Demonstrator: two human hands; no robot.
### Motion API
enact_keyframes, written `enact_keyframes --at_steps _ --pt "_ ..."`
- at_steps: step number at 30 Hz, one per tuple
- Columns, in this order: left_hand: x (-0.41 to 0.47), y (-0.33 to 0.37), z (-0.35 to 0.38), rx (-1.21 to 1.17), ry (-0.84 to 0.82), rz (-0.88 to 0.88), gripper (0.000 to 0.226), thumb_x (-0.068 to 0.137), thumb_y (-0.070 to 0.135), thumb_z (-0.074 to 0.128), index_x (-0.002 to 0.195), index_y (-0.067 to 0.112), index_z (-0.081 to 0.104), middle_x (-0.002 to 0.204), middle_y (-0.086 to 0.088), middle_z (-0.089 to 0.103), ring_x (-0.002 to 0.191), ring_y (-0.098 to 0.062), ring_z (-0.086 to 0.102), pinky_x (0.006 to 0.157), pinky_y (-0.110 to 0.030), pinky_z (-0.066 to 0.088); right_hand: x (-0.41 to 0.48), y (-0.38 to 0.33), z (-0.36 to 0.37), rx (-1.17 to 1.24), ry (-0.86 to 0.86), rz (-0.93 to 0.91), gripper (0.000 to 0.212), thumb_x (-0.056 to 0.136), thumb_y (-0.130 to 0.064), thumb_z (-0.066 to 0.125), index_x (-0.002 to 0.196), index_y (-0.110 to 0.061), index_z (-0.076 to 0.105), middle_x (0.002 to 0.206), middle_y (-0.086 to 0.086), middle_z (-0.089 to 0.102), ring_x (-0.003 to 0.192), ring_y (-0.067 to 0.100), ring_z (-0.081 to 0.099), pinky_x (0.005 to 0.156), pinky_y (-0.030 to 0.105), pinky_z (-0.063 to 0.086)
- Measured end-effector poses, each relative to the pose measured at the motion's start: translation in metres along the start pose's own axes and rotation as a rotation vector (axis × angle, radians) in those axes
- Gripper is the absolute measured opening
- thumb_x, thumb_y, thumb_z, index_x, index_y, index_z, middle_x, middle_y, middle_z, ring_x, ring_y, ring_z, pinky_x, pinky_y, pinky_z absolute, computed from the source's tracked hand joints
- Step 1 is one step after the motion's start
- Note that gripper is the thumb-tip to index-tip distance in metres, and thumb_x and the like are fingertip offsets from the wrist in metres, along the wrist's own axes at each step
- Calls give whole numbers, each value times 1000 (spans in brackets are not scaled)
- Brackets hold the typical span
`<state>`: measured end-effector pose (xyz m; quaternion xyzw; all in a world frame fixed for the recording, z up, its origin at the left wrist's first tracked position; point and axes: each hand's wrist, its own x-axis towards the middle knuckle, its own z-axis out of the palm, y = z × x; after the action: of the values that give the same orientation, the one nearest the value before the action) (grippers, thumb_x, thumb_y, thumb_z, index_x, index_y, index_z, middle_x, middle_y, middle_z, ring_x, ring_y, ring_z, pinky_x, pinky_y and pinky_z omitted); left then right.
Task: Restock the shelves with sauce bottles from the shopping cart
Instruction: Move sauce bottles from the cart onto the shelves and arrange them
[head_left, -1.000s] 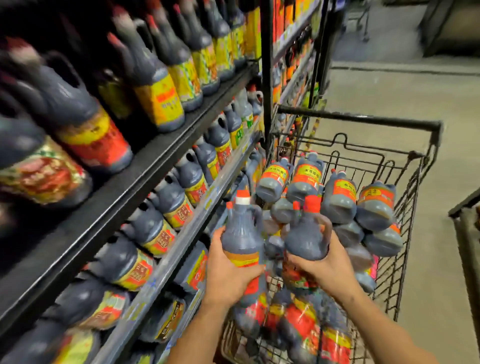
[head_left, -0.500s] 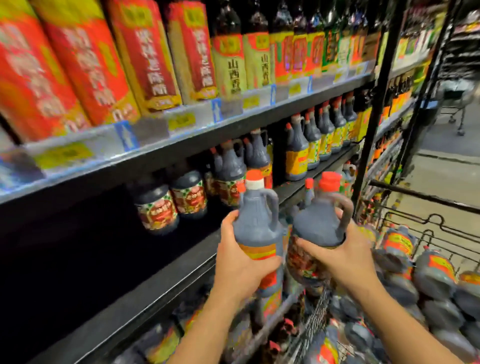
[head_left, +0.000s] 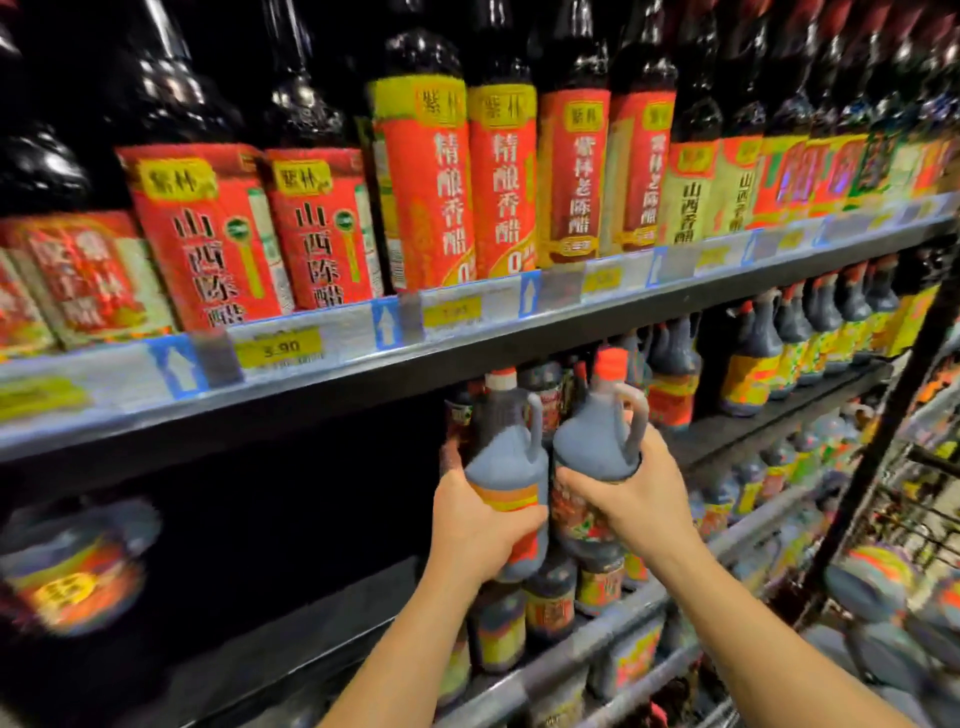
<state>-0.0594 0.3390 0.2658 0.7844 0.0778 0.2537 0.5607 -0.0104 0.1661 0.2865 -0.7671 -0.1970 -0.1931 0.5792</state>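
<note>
Two held: dark plastic red-capped left jug (head_left: 506, 452), right jug (head_left: 592, 441).
Left hand (head_left: 478, 530): fingers clamped round label.
Right hand (head_left: 639, 499): fingers clamped round body.
Handling: judged heavy, slick; loop handles surer.

Reds, yellows and near-black wherever we look.

We see the left bottle (head_left: 506, 457) in slate-grey, with a red cap over a white collar, an orange-yellow band and a red label below. The right bottle (head_left: 597, 441) is the same slate-grey, with an orange-red cap and a busy red, many-coloured label. The tall bottles (head_left: 431, 182) above are glossy black, wrapped in red labels with yellow crests and black or pale characters. The shelf rail (head_left: 337, 332) is silver-grey, with yellow price tags (head_left: 279, 347) and blue tags (head_left: 177, 365) bearing white arrows.
</note>
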Motion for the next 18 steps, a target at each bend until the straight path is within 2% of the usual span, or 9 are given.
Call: enact_keyframes --at_steps 2,5,7,9,11,13,16,18 --pt "5 -5 2 5 11 15 81 52 21 92 112 41 41 79 26 62 73 15 62 54 -8 48 8 10 8 -36 -34 20 64 63 -43 85 117 -37 50 109 -6 60 100 8 62 71 27 55" --pt "15 -13 6 41 1 -29 110 56 27 91 144 31 24 86 29 55 75 24 56 54 -4 45 18 25 15 -67 -36 27 78 66 -40 86 131 -29 45 120 -3 53 113 16 55 85 40 54" --pt "21 -16 9 84 -10 -80 118 58 33 89 149 34 13 78 29 54 70 26 53 50 -2 43 27 31 16 -75 -55 10 86 69 -36 85 141 -32 36 123 -4 48 117 15 50 90 39 50" --pt "27 -18 15 127 -13 -108 119 60 37 87 149 40 8 69 28 54 64 20 56 47 -3 41 36 39 16 -96 -84 8 94 73 -32 83 147 -35 25 120 -3 42 115 12 44 92 31 44" --pt "32 -17 21 150 -8 -113 115 58 43 85 143 47 9 95 20 59 75 7 60 59 -6 42 45 46 17 -134 -114 42 85 74 -33 82 143 -24 32 117 0 40 111 14 39 95 32 43" --pt "38 -17 28 151 -5 -109 106 56 43 85 134 50 14 121 10 53 95 -5 57 76 -19 44 53 53 16 -221 -132 70 70 72 -40 80 125 -9 46 117 9 42 115 23 37 97 43 42" --pt "45 -18 39 148 35 -117 102 50 40 85 128 49 20 133 3 46 109 -15 54 87 -29 45 62 62 17 -423 -92 49 80 68 -54 77 121 -2 48 120 16 43 121 35 32 102 50 34" --pt "50 -17 44 199 76 -125 106 48 40 84 132 44 20 138 3 36 117 -18 50 94 -32 45 66 64 17 -472 -63 6 88 65 -61 73 126 -3 47 120 16 46 119 35 33 103 50 34"
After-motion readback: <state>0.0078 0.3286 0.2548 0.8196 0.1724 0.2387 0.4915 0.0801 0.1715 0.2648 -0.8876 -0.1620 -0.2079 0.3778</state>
